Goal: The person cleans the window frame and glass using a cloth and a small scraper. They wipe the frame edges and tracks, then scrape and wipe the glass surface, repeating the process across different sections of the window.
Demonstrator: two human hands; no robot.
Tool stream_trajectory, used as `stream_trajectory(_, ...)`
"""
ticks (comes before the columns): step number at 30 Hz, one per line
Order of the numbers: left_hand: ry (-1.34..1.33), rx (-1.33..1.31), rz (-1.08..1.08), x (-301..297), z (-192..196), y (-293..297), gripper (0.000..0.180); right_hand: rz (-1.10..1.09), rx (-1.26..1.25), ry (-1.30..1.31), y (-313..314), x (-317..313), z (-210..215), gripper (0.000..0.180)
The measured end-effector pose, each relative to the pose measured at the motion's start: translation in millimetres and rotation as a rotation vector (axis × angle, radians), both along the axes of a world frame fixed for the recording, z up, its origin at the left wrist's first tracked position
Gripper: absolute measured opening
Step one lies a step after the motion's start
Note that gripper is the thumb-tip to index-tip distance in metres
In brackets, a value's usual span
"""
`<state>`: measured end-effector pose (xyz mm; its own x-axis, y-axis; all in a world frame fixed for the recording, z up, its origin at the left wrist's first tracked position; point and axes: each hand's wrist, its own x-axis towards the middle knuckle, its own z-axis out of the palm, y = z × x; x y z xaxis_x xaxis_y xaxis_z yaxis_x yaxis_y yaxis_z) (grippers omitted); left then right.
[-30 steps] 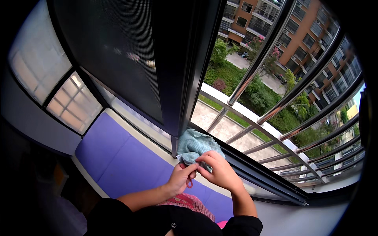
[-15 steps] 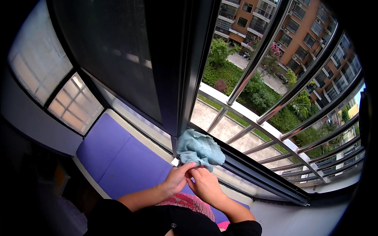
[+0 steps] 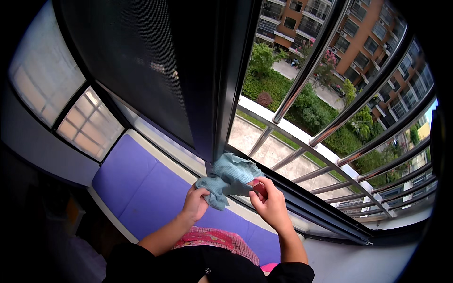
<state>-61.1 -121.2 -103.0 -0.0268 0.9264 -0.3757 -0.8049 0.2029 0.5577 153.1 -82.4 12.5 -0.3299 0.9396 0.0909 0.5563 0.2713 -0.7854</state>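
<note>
A crumpled light-blue cloth [image 3: 232, 172] spreads between my two hands, close to the foot of the dark window frame. My left hand [image 3: 195, 203] is closed on its lower left part, thumb and fingers pinching a bunched fold. On the other side, my right hand [image 3: 271, 203] is closed around a small dark-red piece [image 3: 258, 187] held between thumb and fingers, right against the cloth's edge. What that piece is, I cannot make out. Whether the right fingers also grip the cloth is unclear.
A purple cushion [image 3: 141, 193] covers the window seat below my hands. The dark window track [image 3: 325, 210] runs to the right, with metal railing bars [image 3: 302, 70] beyond it. At the left stands a dark mesh screen [image 3: 122, 61]. Greenery and buildings lie outside.
My hands were together below the cloth; they have moved apart, left hand to its left side, right hand to its right. The dark-red piece has come into sight in my right fingers.
</note>
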Motion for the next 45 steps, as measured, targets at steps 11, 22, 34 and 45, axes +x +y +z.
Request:
stream_trajectory(11,-0.015,-0.138,-0.194,19.6,0.2,26.7,0.033,0.108,0.081,0.01,48.7,-30.7,-25.4,0.042)
stream_trajectory(22,0.006,-0.153,-0.111,31.7,22.9,31.6,0.03,0.245,0.157,-0.294,69.5,-27.8,-7.0,0.023)
stream_trajectory(34,-0.036,-0.216,-0.158,39.9,36.2,40.7,0.027,0.339,0.231,-0.408,99.2,-40.6,-18.7,0.018)
stream_trajectory(45,0.002,-0.233,-0.197,37.6,40.9,50.2,0.031,0.354,0.117,-0.26,105.1,-38.5,-20.9,0.02)
